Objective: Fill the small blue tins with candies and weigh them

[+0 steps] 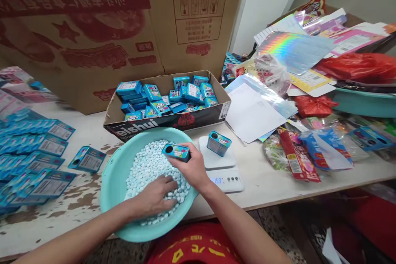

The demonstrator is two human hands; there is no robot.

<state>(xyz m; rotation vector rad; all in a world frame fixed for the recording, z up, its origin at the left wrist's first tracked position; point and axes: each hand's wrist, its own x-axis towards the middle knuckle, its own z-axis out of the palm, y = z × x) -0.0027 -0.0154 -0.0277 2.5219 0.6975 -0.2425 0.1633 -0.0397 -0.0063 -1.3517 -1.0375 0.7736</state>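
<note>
A light teal basin (pixel 108 194) holds a heap of small pale blue and white candies (pixel 145 165). My left hand (pixel 154 196) reaches down into these candies, its thumb and fingers apart and some fingertips buried. Over the basin's right side, my right hand (pixel 194 167) grips a small blue candy box (pixel 176 152); a dark round hole shows at its left end. A similar blue box (pixel 218 143) stands on a white digital scale (pixel 227 175) just right of my right hand. The scale's display is lit, but appears upside down from here.
Behind the basin, an open carton (pixel 167 121) contains many blue boxes. Rows of blue boxes (pixel 37 161) line the table's left, with one separate box (pixel 87 159) nearby. A large cardboard box (pixel 185 57) rises behind. Papers (pixel 252 111) and plastic packets (pixel 297 152) crowd the right.
</note>
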